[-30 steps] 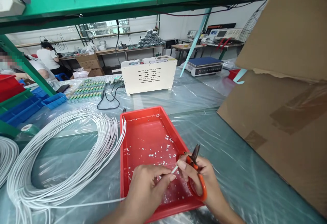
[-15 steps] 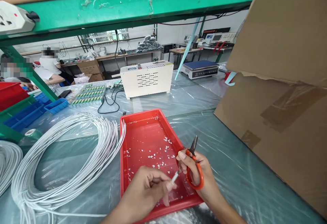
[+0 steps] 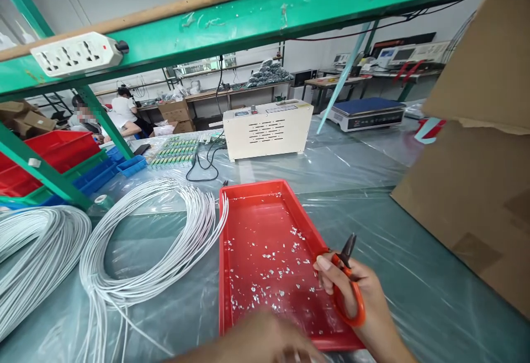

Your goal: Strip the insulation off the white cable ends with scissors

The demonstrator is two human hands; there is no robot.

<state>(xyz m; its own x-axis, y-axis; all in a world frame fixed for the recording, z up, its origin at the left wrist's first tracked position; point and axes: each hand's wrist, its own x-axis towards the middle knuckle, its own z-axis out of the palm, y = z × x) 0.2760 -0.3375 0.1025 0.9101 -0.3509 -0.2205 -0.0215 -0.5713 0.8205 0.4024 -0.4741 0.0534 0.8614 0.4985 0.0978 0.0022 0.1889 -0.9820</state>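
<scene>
One pair of orange-handled scissors [image 3: 348,272] sits in the right hand [image 3: 372,296], fingers closed round it, at the red tray [image 3: 254,216]'s right rim. Blurred, the left hand [image 3: 269,338] shows no readable grip. White cables [image 3: 97,247] lie coiled left; the platform scale [image 3: 366,108]'s lettering is illegible.

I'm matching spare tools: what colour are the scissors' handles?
The scissors' handles are orange, best seen in the head view.
</scene>
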